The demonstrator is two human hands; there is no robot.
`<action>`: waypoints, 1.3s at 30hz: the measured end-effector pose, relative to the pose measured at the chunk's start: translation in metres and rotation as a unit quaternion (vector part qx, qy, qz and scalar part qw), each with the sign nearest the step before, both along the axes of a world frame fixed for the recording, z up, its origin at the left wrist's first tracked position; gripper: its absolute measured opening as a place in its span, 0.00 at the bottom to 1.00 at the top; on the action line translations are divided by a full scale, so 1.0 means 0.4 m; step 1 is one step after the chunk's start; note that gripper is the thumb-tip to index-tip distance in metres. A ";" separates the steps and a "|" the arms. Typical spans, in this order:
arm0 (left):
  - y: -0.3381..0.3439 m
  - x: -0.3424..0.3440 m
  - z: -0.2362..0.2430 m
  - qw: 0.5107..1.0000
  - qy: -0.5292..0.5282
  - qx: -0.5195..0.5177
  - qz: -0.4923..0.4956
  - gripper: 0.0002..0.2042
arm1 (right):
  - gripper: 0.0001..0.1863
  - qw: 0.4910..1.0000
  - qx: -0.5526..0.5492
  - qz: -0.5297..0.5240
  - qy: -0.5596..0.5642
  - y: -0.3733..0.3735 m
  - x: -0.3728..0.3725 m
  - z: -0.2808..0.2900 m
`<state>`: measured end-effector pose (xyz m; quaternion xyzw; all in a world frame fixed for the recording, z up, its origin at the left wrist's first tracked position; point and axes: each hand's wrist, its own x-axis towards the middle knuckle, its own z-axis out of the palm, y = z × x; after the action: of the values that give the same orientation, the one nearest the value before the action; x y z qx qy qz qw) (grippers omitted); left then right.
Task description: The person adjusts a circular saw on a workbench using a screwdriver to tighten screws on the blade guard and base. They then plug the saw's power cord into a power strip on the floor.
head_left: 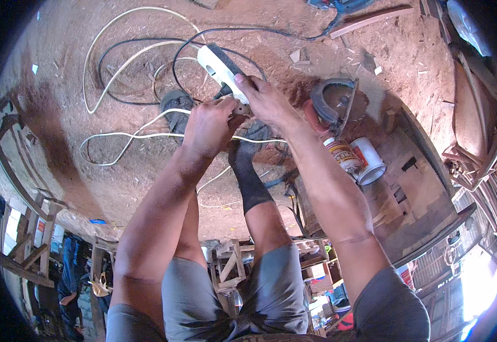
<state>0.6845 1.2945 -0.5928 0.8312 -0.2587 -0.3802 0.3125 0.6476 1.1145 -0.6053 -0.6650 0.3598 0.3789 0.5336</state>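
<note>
A white power strip with a dark side is held up in front of me above the dirt floor. My right hand is closed around its near part, thumb lying along the top. My left hand is closed at the strip's near end, its fingertips pressed together close to the right fingers. What the left fingers pinch is hidden. A black plug shows at the strip's left side, just beyond the left knuckles. Below the hands are my feet in dark shoes.
A white cable and a black cable loop over the floor. To the right lie a grey curved guard with a red part, two tubs and a wooden board. A wood strip lies at the far right.
</note>
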 end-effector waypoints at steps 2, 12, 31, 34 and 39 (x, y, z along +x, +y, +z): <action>-0.008 0.001 -0.002 1.000 -0.006 -0.021 0.016 0.15 | 0.41 1.000 0.005 -0.014 -0.005 -0.006 -0.001 -0.002; -0.024 0.002 -0.108 0.987 -0.130 0.033 0.093 0.15 | 0.36 0.979 -0.091 -0.141 0.118 -0.051 -0.119 -0.137; 0.802 -0.230 -0.048 0.917 0.123 0.213 0.313 0.19 | 0.21 0.850 -0.421 0.276 0.155 -0.217 -0.476 -0.363; 0.891 -0.348 0.022 0.870 0.160 0.234 0.403 0.19 | 0.22 0.848 -0.391 0.272 0.232 -0.273 -0.517 -0.390; 0.961 -0.587 0.104 0.850 0.229 0.318 0.353 0.19 | 0.27 0.868 -0.358 0.224 0.260 -0.267 -0.506 -0.363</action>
<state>0.4496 1.6789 -0.5512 0.8096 0.2657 -0.4858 0.1948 0.4450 1.0078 -0.7504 -0.7506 0.4382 0.4923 0.0471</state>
